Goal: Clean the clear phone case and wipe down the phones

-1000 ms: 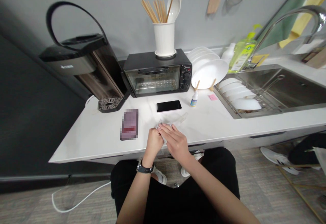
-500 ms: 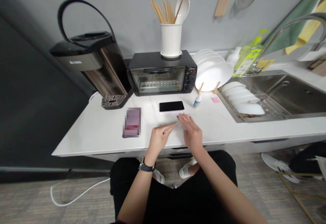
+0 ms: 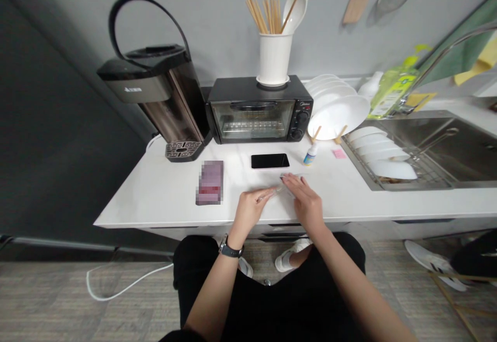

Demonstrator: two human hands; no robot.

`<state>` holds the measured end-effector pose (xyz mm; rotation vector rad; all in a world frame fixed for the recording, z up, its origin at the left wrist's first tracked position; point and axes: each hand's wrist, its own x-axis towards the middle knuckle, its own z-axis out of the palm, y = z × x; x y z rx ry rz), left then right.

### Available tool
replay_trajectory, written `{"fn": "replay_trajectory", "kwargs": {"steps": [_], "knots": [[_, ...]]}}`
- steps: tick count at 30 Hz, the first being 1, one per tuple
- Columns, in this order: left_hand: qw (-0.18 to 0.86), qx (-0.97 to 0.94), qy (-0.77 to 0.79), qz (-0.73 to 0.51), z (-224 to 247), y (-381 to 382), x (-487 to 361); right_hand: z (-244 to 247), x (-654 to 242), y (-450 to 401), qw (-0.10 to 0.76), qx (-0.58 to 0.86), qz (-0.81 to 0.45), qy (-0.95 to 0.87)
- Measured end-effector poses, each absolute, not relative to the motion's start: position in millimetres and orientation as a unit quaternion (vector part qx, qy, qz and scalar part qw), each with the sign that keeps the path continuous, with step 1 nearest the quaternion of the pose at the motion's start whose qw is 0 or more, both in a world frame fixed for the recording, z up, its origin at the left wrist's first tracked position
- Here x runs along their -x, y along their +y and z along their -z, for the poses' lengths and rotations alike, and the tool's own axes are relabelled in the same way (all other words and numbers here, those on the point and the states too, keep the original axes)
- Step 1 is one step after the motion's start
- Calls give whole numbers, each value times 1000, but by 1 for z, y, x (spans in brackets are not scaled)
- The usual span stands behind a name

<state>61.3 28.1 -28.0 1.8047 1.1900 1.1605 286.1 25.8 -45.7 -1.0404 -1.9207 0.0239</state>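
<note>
Over the front of the white counter [image 3: 147,197], my left hand [image 3: 250,208] pinches the left end of a clear, thin plastic piece that looks like a phone case [image 3: 282,190]. My right hand [image 3: 306,202] closes around its right part, fingers long across the top and thumb bent below. Much of the case is hidden by the fingers, and a small dark spot shows at its far corner. Just beyond lies a black-screened phone [image 3: 270,161]. A small white bottle [image 3: 310,154] with a blue and yellow label stands to the right of the phone.
A blurred purple item [image 3: 210,182] lies at the left. Behind stand a water dispenser [image 3: 155,98], a toaster oven [image 3: 252,119] and racked white plates [image 3: 341,116]. A pink note [image 3: 338,154] lies near the sink [image 3: 458,176]. Another person's shoe [image 3: 430,264] is on the floor, right.
The whole view has shifted, so the counter and objects appear farther right. Both hands keep hold of the clear case, with little change in their pose.
</note>
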Motion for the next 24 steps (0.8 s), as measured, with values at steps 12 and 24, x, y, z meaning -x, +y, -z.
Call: {"fn": "replay_trajectory", "kwargs": {"steps": [12,24], "knots": [[271,-713,496,-415,33,33,-57,41,-209,-5,471,375,-6,-798],[356,-677,454,-457,30,33,-60,50,-288,31,470,440,-28,-765]]}}
